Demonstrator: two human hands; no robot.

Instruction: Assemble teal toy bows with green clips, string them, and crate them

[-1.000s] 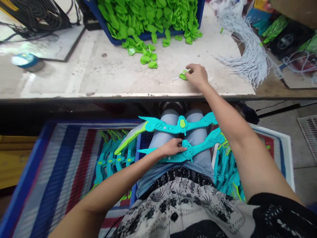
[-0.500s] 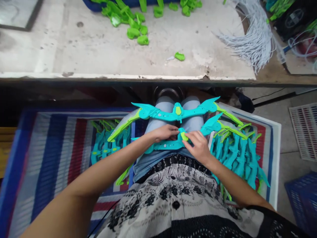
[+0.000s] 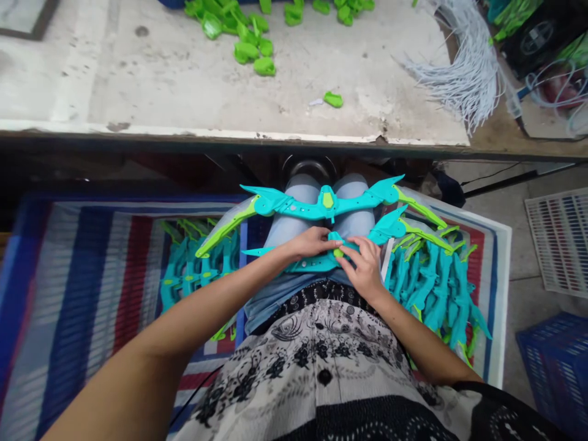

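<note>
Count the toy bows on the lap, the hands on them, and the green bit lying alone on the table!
Toy bows: 2, far bow, near bow
Hands: 2, left hand, right hand
Lone green bit: 1
Total: 5

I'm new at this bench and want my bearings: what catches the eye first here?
On the lap, the left hand holds the near teal bow at its middle while the right hand holds a small green piece against it; a far bow lies over the knees. A heap of teal bows sits to the right, and loose green pieces dot the table above.
</note>
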